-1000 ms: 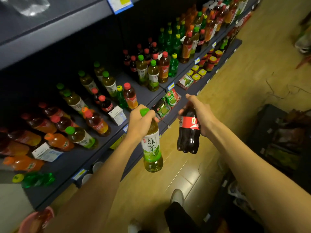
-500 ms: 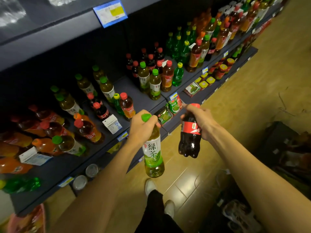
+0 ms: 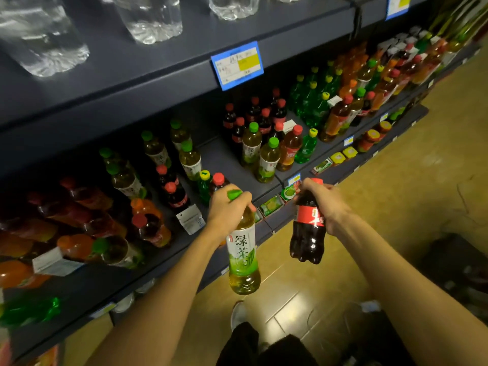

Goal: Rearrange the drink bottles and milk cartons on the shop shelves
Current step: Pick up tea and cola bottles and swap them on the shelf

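My left hand [image 3: 229, 207] grips the neck of a green tea bottle [image 3: 243, 257] with a green cap, hanging upright over the floor in front of the shelf edge. My right hand [image 3: 323, 199] grips the neck of a dark cola bottle [image 3: 307, 239] with a red label, held just right of the tea bottle. The middle shelf [image 3: 227, 159] carries standing tea, cola and green soda bottles at its centre and right. On its left lie toppled orange and red bottles with two white milk cartons [image 3: 191, 219] among them.
Clear water bottles [image 3: 148, 19] stand on the top shelf behind a blue price tag [image 3: 237, 64]. A lower shelf [image 3: 369, 159] holds small cartons and jars. The tan floor runs to the right, with a dark bag [image 3: 459, 270] on it. My feet show below.
The view has tilted upward and shifted left, bringing the top shelf into view. Both hands keep their bottles in front of the shelf edge, little changed in relation to each other.
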`<state>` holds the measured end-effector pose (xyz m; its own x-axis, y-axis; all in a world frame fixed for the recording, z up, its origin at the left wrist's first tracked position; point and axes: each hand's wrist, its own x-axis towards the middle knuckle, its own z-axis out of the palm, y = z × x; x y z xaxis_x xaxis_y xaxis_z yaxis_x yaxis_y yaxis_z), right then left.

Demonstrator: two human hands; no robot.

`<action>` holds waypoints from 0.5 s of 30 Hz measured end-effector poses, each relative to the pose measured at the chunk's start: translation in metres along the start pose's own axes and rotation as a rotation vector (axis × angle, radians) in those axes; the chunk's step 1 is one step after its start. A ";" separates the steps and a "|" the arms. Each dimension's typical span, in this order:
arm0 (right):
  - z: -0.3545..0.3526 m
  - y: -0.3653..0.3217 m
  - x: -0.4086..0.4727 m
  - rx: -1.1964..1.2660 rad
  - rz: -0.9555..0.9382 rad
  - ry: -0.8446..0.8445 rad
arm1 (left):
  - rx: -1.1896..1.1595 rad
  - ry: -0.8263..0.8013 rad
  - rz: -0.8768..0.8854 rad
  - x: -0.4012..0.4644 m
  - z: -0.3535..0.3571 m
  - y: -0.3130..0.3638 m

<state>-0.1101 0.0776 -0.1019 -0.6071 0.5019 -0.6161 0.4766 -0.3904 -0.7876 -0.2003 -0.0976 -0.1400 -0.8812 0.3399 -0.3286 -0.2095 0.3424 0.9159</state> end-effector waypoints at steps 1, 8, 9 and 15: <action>0.001 -0.002 0.003 -0.003 0.001 0.001 | 0.008 -0.004 -0.002 0.004 -0.001 0.000; 0.023 -0.021 0.013 -0.135 0.000 0.034 | 0.012 0.025 -0.030 0.017 -0.012 -0.002; 0.026 -0.022 0.016 -0.153 0.000 0.024 | 0.003 0.039 -0.038 0.018 -0.015 -0.003; 0.047 -0.023 0.036 -0.277 0.015 -0.112 | -0.049 0.141 -0.086 0.017 -0.035 -0.016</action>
<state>-0.1730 0.0687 -0.1061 -0.6578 0.4035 -0.6360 0.6318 -0.1642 -0.7576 -0.2265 -0.1277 -0.1520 -0.9091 0.1832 -0.3741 -0.3045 0.3204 0.8970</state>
